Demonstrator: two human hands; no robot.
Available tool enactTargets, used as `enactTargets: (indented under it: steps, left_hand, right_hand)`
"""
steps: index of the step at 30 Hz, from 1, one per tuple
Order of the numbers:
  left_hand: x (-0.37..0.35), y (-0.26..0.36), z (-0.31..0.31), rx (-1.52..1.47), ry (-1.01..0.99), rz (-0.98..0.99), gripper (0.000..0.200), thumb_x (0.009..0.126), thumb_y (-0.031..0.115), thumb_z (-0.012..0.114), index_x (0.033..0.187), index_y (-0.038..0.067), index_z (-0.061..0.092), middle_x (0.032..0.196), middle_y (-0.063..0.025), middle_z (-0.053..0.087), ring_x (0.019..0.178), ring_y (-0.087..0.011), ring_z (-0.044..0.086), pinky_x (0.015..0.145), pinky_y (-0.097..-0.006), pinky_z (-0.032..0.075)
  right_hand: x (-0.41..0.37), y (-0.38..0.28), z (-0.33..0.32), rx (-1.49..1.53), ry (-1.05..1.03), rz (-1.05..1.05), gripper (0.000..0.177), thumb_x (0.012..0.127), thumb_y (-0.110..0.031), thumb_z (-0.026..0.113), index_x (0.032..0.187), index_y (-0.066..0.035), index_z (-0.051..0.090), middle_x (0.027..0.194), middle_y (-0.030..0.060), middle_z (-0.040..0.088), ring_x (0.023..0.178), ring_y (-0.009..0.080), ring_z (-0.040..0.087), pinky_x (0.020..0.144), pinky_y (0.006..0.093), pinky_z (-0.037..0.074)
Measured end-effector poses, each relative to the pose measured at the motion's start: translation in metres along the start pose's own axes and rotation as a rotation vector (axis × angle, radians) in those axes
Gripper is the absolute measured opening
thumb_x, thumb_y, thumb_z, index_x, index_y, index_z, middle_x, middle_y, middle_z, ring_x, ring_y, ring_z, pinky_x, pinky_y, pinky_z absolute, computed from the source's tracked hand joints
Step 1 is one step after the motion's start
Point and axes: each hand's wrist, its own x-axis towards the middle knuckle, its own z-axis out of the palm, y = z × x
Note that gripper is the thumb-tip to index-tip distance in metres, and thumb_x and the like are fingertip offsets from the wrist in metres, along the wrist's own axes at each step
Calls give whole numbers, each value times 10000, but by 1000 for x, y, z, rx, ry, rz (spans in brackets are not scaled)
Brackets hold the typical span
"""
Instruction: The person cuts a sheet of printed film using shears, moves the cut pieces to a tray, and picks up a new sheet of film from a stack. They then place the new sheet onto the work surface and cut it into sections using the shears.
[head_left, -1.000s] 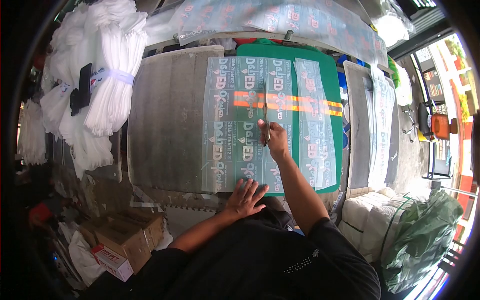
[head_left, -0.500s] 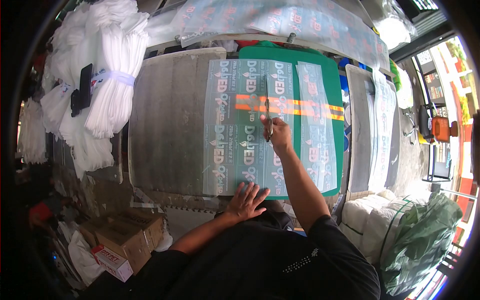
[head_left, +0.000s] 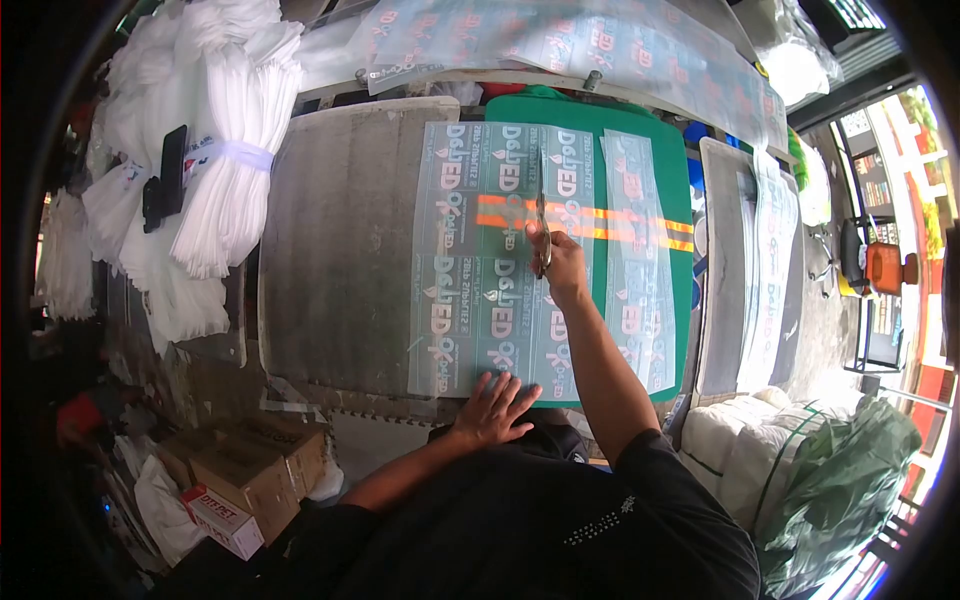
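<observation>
A clear printed film sheet (head_left: 480,250) with repeated logos lies over a green cutting mat (head_left: 672,150). My right hand (head_left: 558,265) grips scissors (head_left: 542,225), whose blades point away from me along the sheet, at the orange stripe. My left hand (head_left: 497,408) lies flat with fingers spread on the sheet's near edge. A narrower cut strip (head_left: 637,250) of the same film lies to the right on the mat.
A grey padded board (head_left: 340,240) lies under the sheet's left part. Bundles of white bags (head_left: 205,150) with a black phone (head_left: 168,170) stand at the left. More printed film (head_left: 560,45) is at the back, cardboard boxes (head_left: 250,475) low left, wrapped bales (head_left: 800,450) right.
My right hand has moved the scissors farther away from me along the sheet, up to the orange stripe. My left hand stays pressed on the near edge.
</observation>
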Motion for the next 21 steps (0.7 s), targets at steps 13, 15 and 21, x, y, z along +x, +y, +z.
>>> enactTargets:
  steps: [13, 15, 21]
  left_hand:
    - [0, -1, 4, 28, 25, 5, 685, 814, 642, 545, 1372, 249, 487, 1252, -118, 440, 1213, -295, 403, 1019, -526, 322]
    - [0, -1, 3, 27, 25, 3, 686, 813, 643, 547, 1372, 249, 488, 1253, -117, 439, 1211, -293, 407, 1019, -525, 323]
    - [0, 0, 2, 24, 29, -4, 687, 813, 646, 547, 1371, 248, 491, 1251, -118, 445, 1211, -285, 413, 1025, -524, 319]
  right_hand:
    - [25, -15, 5, 27, -27, -26, 469, 812, -438, 743, 794, 3, 583, 574, 33, 537, 485, 105, 499, 453, 248, 366]
    - [26, -19, 6, 26, -35, -28, 466, 814, -435, 742, 792, 2, 583, 580, 30, 536, 488, 104, 501, 454, 249, 370]
    - [26, -23, 10, 89, -43, -8, 489, 807, -435, 750, 839, 27, 593, 608, 24, 535, 494, 104, 504, 460, 247, 381]
